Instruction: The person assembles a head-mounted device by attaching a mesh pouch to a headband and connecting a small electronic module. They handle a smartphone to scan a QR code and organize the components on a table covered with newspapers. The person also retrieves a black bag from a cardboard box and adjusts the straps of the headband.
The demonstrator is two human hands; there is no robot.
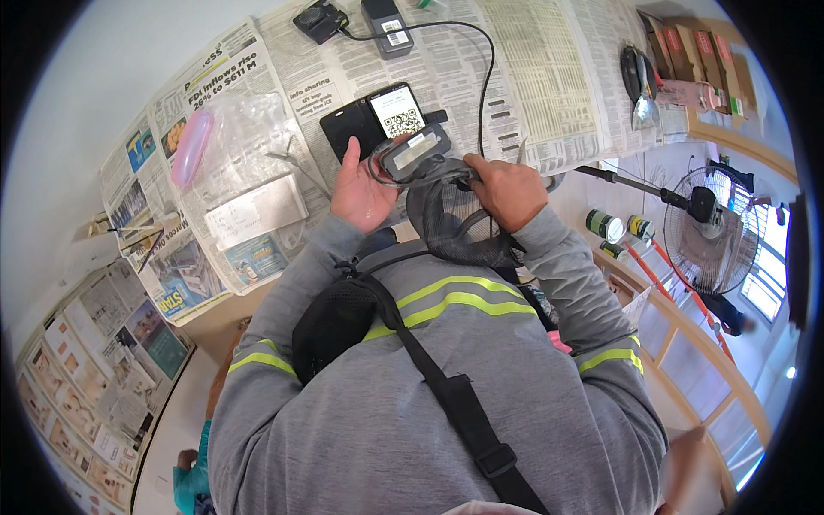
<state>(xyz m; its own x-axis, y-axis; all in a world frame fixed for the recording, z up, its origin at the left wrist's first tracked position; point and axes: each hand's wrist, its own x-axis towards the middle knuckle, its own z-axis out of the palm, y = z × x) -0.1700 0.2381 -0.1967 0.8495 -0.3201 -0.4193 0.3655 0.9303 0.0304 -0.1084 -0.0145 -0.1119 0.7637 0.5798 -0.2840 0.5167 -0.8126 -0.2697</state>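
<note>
My left hand [364, 190] is turned palm up with the thumb out, its fingers behind a small dark grey box-shaped device [417, 153] with a pale label. A grey cord or strap [433, 176] loops from that device toward the other side. My right hand [510, 192] pinches the top of a dark mesh pouch [455, 232] hanging against my body; its fingertips meet the cord there. Just beyond the device lies a phone [397, 107] in an open black flip case [350, 130], its screen lit with a square code.
Newspaper [549, 77] covers the table. On it are a pink translucent case [192, 148], a white box [256, 211], a black device [321, 21] with a cable, and a dark grey labelled block [388, 29]. A standing fan [709, 215] and paint cans [604, 226] are at right.
</note>
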